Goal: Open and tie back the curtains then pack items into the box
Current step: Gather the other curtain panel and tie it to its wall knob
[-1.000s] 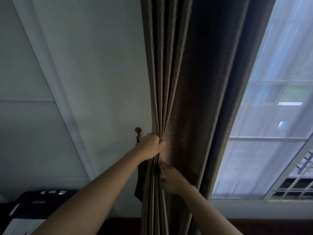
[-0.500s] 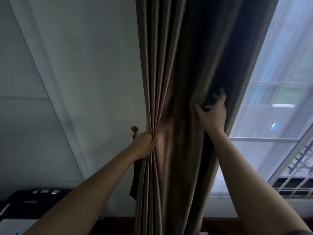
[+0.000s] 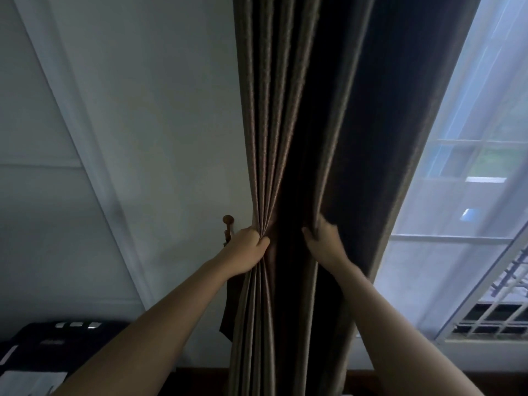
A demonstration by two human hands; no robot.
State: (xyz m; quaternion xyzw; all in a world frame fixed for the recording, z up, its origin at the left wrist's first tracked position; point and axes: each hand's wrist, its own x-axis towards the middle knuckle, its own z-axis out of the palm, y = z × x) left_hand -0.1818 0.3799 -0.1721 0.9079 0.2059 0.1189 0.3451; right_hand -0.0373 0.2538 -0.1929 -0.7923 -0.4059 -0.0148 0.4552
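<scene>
A dark brown pleated curtain (image 3: 314, 124) hangs down the middle of the view, gathered into folds. My left hand (image 3: 248, 248) is clenched on the bunched left pleats at mid height. My right hand (image 3: 324, 242) grips a fold a little to the right, fingers curled around the cloth edge. A brown wooden tie-back hook (image 3: 228, 220) sticks out of the white wall just left of my left hand. A dark strip of cloth (image 3: 228, 310) hangs below the hook, partly behind my left forearm. No box is in view.
To the right is a window (image 3: 468, 195) covered by a sheer white curtain, with a metal grille (image 3: 497, 318) at its lower part. A dark device with light buttons (image 3: 65, 335) sits at the lower left against the white wall (image 3: 143, 138).
My right hand came down from higher on the curtain's right part and now grips a fold close beside my left hand. My left hand has kept its hold on the pleats.
</scene>
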